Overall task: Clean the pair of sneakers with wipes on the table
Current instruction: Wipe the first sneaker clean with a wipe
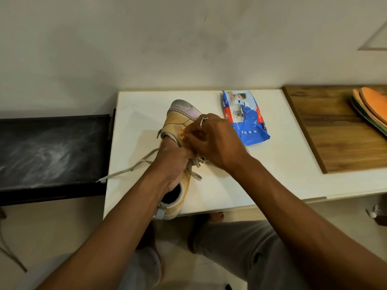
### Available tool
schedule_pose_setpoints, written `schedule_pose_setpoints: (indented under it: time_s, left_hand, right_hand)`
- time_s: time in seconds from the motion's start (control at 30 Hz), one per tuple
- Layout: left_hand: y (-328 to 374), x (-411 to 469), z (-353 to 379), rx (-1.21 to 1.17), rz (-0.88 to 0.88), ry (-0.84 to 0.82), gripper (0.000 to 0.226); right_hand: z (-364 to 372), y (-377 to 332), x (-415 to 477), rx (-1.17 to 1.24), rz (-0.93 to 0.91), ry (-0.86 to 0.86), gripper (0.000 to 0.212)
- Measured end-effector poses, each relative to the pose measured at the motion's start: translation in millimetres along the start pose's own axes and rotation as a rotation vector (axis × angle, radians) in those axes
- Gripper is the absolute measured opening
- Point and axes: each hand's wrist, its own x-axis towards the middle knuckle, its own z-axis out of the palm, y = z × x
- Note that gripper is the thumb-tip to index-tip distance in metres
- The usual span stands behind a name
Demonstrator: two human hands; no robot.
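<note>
A big white table [272, 164] stands between a black bench [52, 151] and a wooden board [335, 132] that has orange insoles [372, 107] on it. On the table two tan shoes lie in a line, the far sneaker [180, 116] with its pink toe toward the wall and the near sneaker [180, 197] with its dark hole by the table's edge. Just beside them lies a crumpled blue wipes pack [247, 122], and I cannot see what is inside. The left hand [171, 166] has its fingers curled tight on the far sneaker's opening, and the right hand [215, 141] squeezes an orange-stained wipe [181, 136] against that shoe.
</note>
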Motion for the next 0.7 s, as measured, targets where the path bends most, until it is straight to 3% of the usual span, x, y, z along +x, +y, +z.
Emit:
schedule_pose_setpoints:
  time_s: [0.1,0.17,0.23,0.33,0.5,0.7]
  left_hand:
    - [-0.9,3.5,-0.2,-0.013,-0.053,0.025,0.037]
    - [-1.2,5.7,1.2,0.007,-0.118,0.077,0.024]
    - [-2.1,7.5,2.8,0.027,-0.149,0.120,0.029]
    - [-3.6,9.8,5.2,0.029,-0.124,0.147,0.025]
    - [2.7,0.6,15.1,0.357,0.084,0.191,0.012]
    - [-0.6,-8.7,25.3,0.645,0.412,0.178,0.017]
  right_hand:
    - [-10.6,7.5,-3.4,0.071,0.081,-0.117,0.013]
    - [-21.8,17.1,-9.6,0.060,0.169,-0.025,0.015]
    - [-32.9,25.4,-19.5,0.062,0.279,0.091,0.015]
    - [-34.9,30.0,-39.2,0.061,0.395,0.121,0.011]
    - [-23.5,36.3,-50.0,0.056,0.479,0.152,0.011]
    - [-29.4,39.5,-50.6,0.027,0.491,0.127,0.012]
